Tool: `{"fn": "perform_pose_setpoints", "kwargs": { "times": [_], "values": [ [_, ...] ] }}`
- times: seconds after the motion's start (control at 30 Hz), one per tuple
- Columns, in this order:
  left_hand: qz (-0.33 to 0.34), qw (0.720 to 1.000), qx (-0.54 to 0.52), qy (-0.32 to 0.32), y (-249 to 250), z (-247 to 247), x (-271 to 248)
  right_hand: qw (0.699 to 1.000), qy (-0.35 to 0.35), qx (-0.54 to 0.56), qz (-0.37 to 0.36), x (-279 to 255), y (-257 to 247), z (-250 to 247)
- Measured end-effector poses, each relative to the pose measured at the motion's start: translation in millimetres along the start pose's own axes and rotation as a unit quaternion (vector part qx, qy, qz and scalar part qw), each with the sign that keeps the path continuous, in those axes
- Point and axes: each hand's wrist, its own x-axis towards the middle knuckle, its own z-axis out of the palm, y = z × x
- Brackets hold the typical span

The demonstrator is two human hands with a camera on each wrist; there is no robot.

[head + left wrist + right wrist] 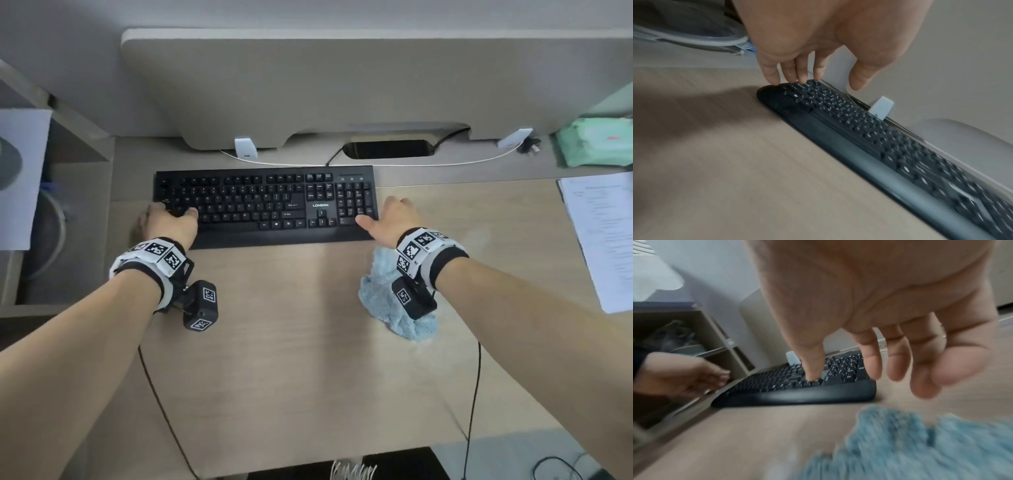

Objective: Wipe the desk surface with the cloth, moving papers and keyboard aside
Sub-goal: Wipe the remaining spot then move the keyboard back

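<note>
A black keyboard [265, 205] [859, 129] [781, 386] lies across the back of the wooden desk [291, 325]. My left hand [171, 214] [824, 81] is at its left end, fingertips [774, 79] touching the corner keys and the thumb held apart above them. At the right end, my right hand [380, 212] [855, 378] hovers with relaxed, spread fingers, its thumb over the number pad. It holds nothing. A fluffy light-blue cloth [383, 294] [910, 443] lies loose on the desk under my right wrist. A stack of printed papers [606, 236] lies at the desk's right edge.
A beige partition panel [342, 96] stands right behind the keyboard, with a white cable [411, 163] and a cable slot [387, 149] at its foot. A green packet [596, 142] sits at the back right. An open shelf unit [68, 205] borders the desk's left side.
</note>
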Motion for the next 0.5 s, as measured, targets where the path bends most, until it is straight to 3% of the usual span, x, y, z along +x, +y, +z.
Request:
{"fn": "perform_pose_setpoints", "kwargs": {
  "times": [0.13, 0.27, 0.37, 0.5],
  "values": [
    [0.034, 0.999, 0.009, 0.014, 6, 16, -58, 0.989, -0.094, -0.111, -0.037, -38, 30, 5],
    [0.065, 0.997, 0.034, 0.007, -2, 30, -119, 0.971, -0.133, -0.182, -0.078, -61, 48, 34],
    [0.045, 0.998, 0.053, 0.002, -23, 36, -158, 0.963, -0.134, -0.214, -0.090, -72, 52, 54],
    [-0.019, 0.999, 0.025, 0.011, -69, 30, -202, 0.965, -0.129, -0.163, -0.162, -85, 41, 66]
  ]
}}
